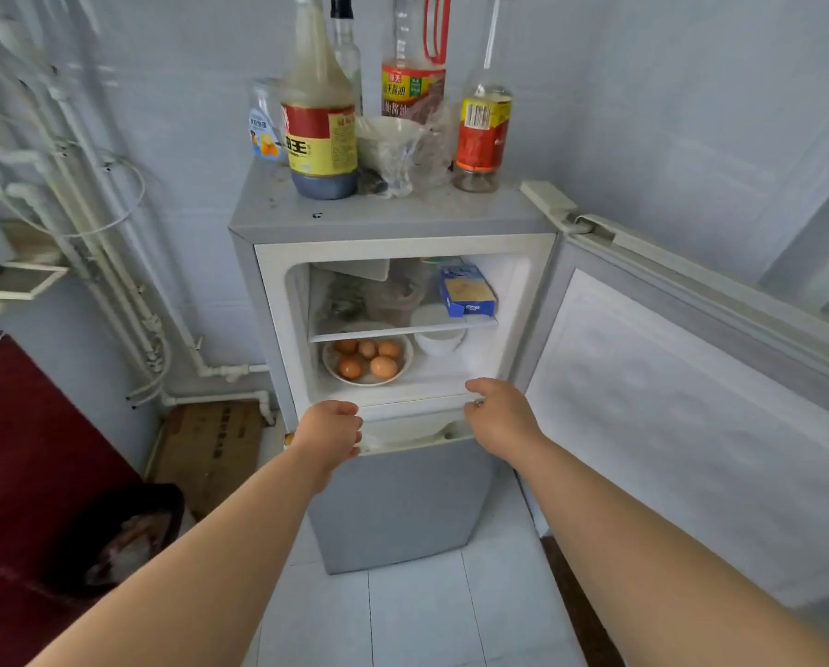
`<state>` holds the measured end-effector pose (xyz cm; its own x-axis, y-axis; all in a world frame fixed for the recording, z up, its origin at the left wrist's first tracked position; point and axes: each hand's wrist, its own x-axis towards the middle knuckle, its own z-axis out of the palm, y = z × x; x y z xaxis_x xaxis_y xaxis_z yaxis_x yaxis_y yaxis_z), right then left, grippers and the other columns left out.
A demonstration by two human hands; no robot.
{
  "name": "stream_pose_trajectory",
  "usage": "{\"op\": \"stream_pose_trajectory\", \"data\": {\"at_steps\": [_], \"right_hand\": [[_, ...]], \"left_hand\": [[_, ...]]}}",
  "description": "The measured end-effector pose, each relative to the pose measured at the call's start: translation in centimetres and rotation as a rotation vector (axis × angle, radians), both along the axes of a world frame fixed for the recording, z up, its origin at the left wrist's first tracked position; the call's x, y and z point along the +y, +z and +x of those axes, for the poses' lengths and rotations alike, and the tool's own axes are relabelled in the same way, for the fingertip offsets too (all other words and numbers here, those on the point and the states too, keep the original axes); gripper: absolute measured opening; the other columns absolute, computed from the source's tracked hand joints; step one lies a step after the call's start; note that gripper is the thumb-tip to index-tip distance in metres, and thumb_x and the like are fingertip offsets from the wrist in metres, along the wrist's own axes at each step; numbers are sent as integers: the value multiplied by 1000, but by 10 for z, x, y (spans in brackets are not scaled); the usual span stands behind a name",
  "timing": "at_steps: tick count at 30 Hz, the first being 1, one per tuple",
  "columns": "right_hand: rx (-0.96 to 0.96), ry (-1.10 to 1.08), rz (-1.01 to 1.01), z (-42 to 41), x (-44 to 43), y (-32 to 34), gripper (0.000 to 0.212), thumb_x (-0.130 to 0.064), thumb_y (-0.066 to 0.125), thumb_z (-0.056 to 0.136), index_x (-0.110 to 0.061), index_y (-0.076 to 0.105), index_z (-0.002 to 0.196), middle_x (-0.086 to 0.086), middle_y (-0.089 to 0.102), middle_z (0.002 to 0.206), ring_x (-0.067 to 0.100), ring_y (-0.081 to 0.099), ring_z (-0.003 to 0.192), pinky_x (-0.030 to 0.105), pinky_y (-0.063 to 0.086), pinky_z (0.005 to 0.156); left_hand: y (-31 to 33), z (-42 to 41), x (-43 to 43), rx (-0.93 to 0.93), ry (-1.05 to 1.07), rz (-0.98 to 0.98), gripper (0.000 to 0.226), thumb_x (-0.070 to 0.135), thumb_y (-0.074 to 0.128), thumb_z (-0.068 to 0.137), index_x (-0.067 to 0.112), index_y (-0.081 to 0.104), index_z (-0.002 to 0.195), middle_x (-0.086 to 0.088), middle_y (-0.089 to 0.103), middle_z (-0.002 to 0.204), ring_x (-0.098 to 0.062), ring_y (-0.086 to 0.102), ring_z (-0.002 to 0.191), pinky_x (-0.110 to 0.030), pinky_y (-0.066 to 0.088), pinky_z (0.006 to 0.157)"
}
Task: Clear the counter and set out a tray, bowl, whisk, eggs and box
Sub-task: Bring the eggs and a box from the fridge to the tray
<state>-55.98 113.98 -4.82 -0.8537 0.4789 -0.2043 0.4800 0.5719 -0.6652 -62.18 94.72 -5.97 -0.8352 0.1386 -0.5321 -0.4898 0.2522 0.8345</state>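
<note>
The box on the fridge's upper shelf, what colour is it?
The box is blue with a yellow face; the head view shows it.

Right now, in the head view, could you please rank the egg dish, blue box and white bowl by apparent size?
1. egg dish
2. blue box
3. white bowl, though the shelf hides its top, so this place is unsure.

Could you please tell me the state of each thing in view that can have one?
upper fridge door: open, swung out to the right
lower fridge door: shut
eggs: in a white bowl on the lower shelf
blue box: lying on the upper shelf
left hand: empty, fingers loosely curled
right hand: empty, fingers loosely curled
</note>
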Motion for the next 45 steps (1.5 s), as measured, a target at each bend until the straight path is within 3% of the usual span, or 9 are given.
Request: {"op": "stream_pose_trajectory", "data": {"at_steps": [4, 6, 9, 17, 19, 24, 29, 34, 45], "right_hand": [[-28, 10, -18, -38, -3, -29, 43, -20, 49, 97, -17, 47, 139, 3, 47, 144, 23, 48, 127, 26, 41, 94], [-35, 19, -12, -56, -3, -42, 43, -21, 50, 97, -18, 46, 140, 4, 50, 141, 21, 50, 124, 23, 40, 89], [-28, 46, 9, -82, -3, -60, 44, -22, 52, 96, -18, 47, 139, 5, 54, 137, 21, 52, 123, 26, 40, 97], [-9, 126, 34, -156, 2, -111, 49, -25, 57, 92, -18, 45, 140, 5, 52, 139, 25, 48, 128, 35, 40, 106], [18, 143, 51, -174, 2, -123, 48, -28, 60, 90, -19, 49, 136, 4, 56, 135, 27, 50, 125, 37, 41, 104], [-11, 197, 204, -212, 1, -146, 39, -41, 58, 88, -29, 56, 124, 2, 64, 119, 29, 44, 118, 36, 38, 96], [18, 166, 217, -230, -2, -159, 33, -39, 59, 86, -27, 60, 117, 7, 61, 113, 31, 41, 113, 36, 36, 99], [66, 184, 257, -236, 0, -167, 31, -35, 62, 79, -30, 60, 109, 3, 67, 102, 28, 44, 106, 35, 33, 96], [130, 193, 191, -235, 2, -173, 29, -36, 62, 76, -24, 59, 101, 4, 66, 94, 27, 45, 102, 35, 33, 97]], "left_hand": [[-31, -39, 9, 37, -33, -109, 39, 9, 47, 93, 11, 53, 131, -7, 61, 103, -19, 61, 80, -36, 54, 90], [-43, -54, 16, 77, -46, -169, 42, 14, 47, 91, 18, 54, 132, -5, 60, 111, -26, 65, 93, -34, 54, 87], [-59, -74, 30, 133, -61, -202, 40, 15, 45, 92, 17, 54, 131, -4, 58, 111, -29, 64, 102, -28, 48, 77], [-102, -139, 56, 307, -78, -435, 25, 8, 51, 89, 8, 58, 113, -10, 62, 106, -31, 57, 96, -34, 45, 80], [-115, -154, 61, 315, -86, -527, 26, 12, 48, 88, 8, 57, 112, -12, 63, 111, -33, 55, 102, -38, 46, 89], [-139, -184, 70, 410, -186, -757, 41, 14, 39, 95, 11, 40, 135, -16, 52, 131, -34, 47, 122, -39, 33, 105], [-165, -206, 74, 409, -191, -816, 53, 25, 42, 92, 23, 32, 144, -12, 43, 142, -36, 42, 127, -39, 35, 107], [-170, -210, 75, 489, -185, -880, 50, 25, 41, 93, 30, 36, 142, -8, 45, 140, -35, 43, 122, -38, 36, 105], [-163, -204, 79, 450, -185, -901, 53, 30, 44, 93, 15, 32, 142, -16, 44, 135, -35, 39, 125, -40, 34, 106]]}}
